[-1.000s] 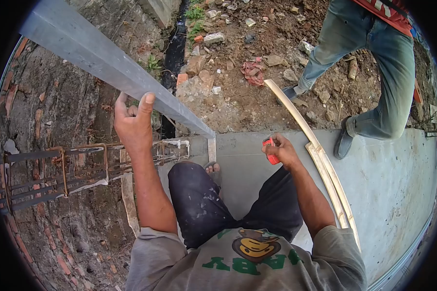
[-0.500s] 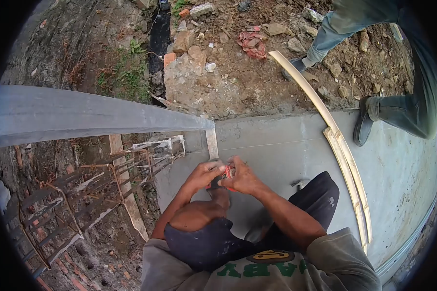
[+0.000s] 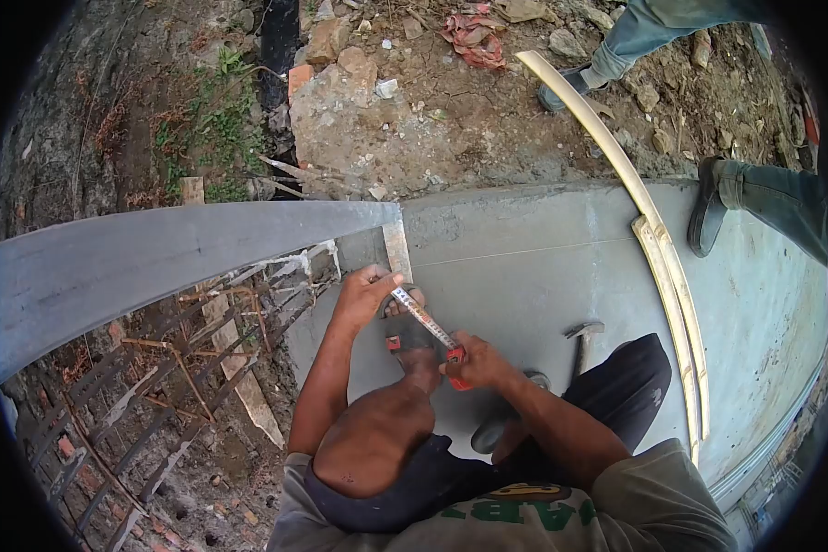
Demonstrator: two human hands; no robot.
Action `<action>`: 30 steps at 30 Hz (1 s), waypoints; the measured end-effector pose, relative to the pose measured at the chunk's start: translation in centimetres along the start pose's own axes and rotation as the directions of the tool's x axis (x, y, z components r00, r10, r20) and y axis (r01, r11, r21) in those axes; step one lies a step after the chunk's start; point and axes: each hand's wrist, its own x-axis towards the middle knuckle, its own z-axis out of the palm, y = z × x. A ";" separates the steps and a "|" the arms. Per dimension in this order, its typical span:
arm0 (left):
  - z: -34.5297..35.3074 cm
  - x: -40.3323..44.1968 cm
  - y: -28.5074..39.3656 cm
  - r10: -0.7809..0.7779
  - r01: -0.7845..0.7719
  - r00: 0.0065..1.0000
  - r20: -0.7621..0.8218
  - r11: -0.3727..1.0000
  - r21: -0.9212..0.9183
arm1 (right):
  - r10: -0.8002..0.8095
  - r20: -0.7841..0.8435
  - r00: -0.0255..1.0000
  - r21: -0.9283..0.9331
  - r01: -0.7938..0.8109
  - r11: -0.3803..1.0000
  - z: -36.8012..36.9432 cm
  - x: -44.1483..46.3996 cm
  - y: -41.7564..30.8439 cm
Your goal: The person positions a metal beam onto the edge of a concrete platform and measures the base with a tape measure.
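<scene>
My left hand (image 3: 366,296) pinches the free end of a pulled-out tape blade (image 3: 421,318), near the foot of a grey metal post (image 3: 202,241). In my right hand (image 3: 480,362) is the red case of the tape measure (image 3: 456,357). The blade stretches between the two hands above my sandalled foot (image 3: 405,304). A short flat strip (image 3: 396,248) lies on the concrete at the post's foot, just beyond my left hand.
A hammer (image 3: 583,342) lies on the concrete slab (image 3: 524,285) by my knee. Long pale strips (image 3: 664,267) cross the slab at the right. Another person's legs (image 3: 773,198) stand beyond them. Rusty rebar (image 3: 147,405) is at the left, rubble (image 3: 350,64) ahead.
My left hand has left the post and joined my right at the tape, then the blade was drawn out between them. The view has moved lower, and the hammer has come into sight.
</scene>
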 end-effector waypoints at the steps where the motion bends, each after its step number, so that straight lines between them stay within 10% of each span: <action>1: -0.1 0.6 0.1 0.066 -0.071 0.994 -0.086 0.996 -0.049 | -0.030 -0.005 1.000 -0.067 0.029 0.997 0.3 0.2 0.2; 4: 0.3 0.8 0.2 0.164 -0.181 0.933 -0.319 0.983 -0.024 | 0.061 0.065 0.996 0.367 -0.081 0.927 -0.5 2.3 -0.9; 8: 3.8 -0.9 -1.9 -0.028 0.012 0.981 -0.193 0.996 -0.086 | 0.151 0.009 0.989 0.612 -0.125 0.781 -1.2 4.0 -2.2; 22: 5.6 -2.0 -4.6 0.099 -0.031 0.975 -0.199 0.948 0.318 | 0.230 0.137 0.963 0.584 -0.266 0.767 -0.7 6.5 -1.6; 30: 4.5 0.1 -3.6 0.218 -0.080 0.971 -0.100 0.688 0.721 | 0.233 0.128 0.964 0.582 -0.263 0.769 0.0 7.6 -1.1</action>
